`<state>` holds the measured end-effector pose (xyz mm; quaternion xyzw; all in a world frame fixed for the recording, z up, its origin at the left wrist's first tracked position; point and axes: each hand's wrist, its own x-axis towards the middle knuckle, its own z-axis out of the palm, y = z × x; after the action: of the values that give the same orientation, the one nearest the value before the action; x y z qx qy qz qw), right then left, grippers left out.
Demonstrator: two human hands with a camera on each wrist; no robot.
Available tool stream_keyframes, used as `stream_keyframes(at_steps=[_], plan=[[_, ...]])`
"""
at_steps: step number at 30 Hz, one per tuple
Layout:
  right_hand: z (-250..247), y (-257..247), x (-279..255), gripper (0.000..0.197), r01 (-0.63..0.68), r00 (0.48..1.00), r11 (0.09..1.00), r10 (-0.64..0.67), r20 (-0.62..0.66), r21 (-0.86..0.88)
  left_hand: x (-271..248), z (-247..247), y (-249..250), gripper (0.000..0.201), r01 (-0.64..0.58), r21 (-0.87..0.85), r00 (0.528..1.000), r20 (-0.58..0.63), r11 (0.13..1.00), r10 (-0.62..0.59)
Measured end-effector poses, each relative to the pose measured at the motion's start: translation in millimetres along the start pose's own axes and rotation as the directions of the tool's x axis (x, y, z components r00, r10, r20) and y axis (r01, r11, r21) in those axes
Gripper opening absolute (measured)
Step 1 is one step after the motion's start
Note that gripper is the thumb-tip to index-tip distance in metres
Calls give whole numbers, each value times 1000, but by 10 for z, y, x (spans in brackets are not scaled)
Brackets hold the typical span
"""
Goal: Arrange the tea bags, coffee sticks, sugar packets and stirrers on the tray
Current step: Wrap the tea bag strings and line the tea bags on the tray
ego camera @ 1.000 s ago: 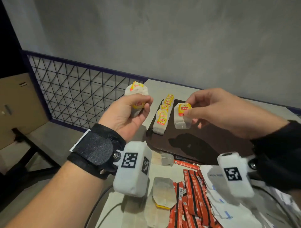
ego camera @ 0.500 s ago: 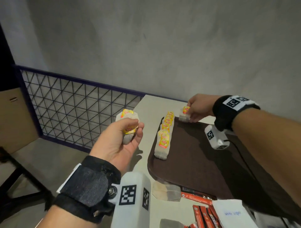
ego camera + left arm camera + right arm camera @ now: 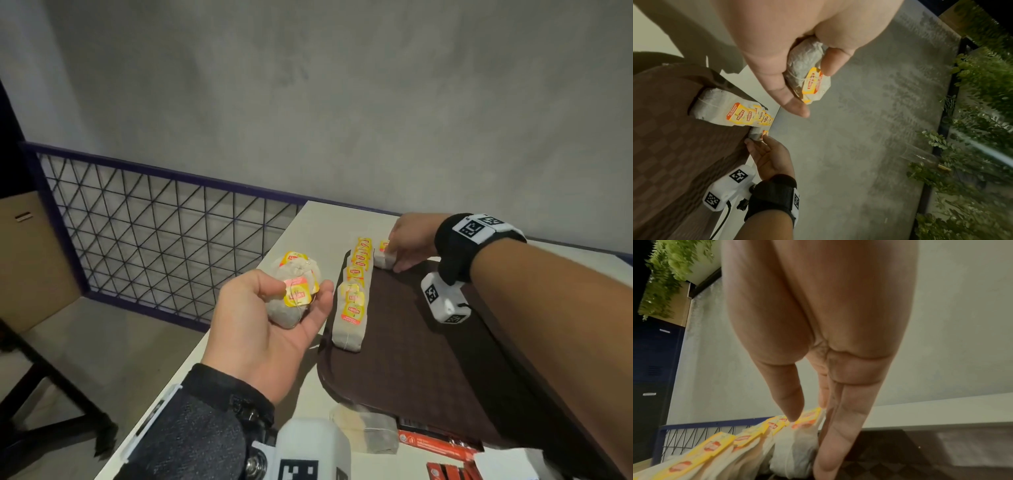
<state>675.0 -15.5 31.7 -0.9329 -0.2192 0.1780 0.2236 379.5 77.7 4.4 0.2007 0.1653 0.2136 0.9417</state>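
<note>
Only in the right wrist view is the right hand [image 3: 818, 337] seen pinching a tea bag [image 3: 795, 449] thumb-to-fingers at the tray's [image 3: 428, 359] far edge beside the row of tea bags [image 3: 352, 308], while a bunch of tea bags [image 3: 294, 294] is gripped by the curled left hand [image 3: 263, 329] left of the tray, whose brown middle is left bare.

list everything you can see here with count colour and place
tray: one, dark brown, on the table
tea bag row: several, white with yellow tags, along the tray's left edge
single tea bag: one, white, tray's far end
held tea bags: a few, white with yellow tags
loose tea bag: one, on the table near the tray
coffee sticks: several, red, bottom edge
table: one, pale
mesh railing: one, dark, left
left hand: grips the held tea bags
right hand: pinches the single tea bag
</note>
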Motion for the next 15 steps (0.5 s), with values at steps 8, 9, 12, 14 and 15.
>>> stream_keyframes(at_steps=[8, 9, 12, 14, 15], plan=[[-63, 28, 5, 52, 24, 992, 988, -42, -117, -155, -28, 20, -11, 38, 40, 191, 999, -18, 981, -37], [-63, 16, -111, 52, 61, 993, 998, -62, -99, -4, -22, 16, -12, 38, 45, 205, 999, -25, 978, -40], [-198, -174, -506, 32, 100, 993, 979, -88, -75, 178, -11, 19, -24, 40, 57, 241, 998, -42, 969, -48], [-273, -278, -894, 23, 128, 991, 967, -120, -52, 222, -27, 36, -37, 36, 55, 263, 998, -39, 963, -47], [-276, -326, -1087, 21, 155, 988, 951, -156, -18, 267, -36, 53, -45, 34, 55, 273, 998, -38, 960, -46]])
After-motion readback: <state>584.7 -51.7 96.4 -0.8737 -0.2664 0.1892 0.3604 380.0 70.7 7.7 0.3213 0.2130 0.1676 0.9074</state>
